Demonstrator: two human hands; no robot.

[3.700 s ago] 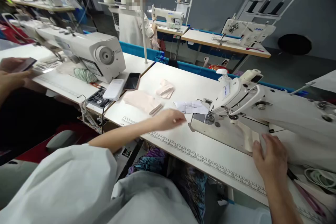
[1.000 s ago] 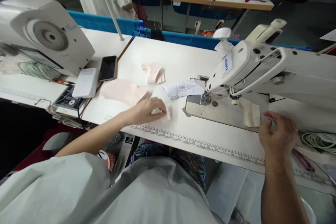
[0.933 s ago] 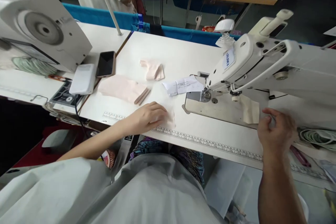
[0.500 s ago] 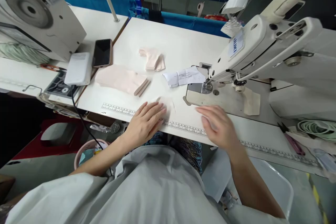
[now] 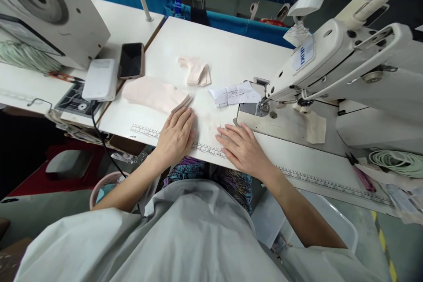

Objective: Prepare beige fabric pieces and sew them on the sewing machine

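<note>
My left hand [image 5: 176, 135] lies on the white table, its fingertips by the near right end of a folded pale pink fabric stack [image 5: 153, 94]. To the right, my right hand [image 5: 243, 147] rests flat with fingers spread. Between the hands is a faint whitish thin piece [image 5: 208, 127], hard to make out against the table. A smaller pale pink stack [image 5: 194, 72] lies farther back. White printed fabric [image 5: 234, 94] reaches the needle area of the sewing machine [image 5: 317, 55].
A phone [image 5: 131, 61] and a white corded box [image 5: 100, 80] sit at the left, beside another machine [image 5: 49, 13]. Scissors [image 5: 363, 176] and a green cord coil [image 5: 396, 161] lie at the right. A ruler strip [image 5: 307, 177] runs along the front edge.
My left hand has shifted left, toward the larger pink stack. My right hand has moved left and come down on the table with fingers spread. The camera view has shifted slightly.
</note>
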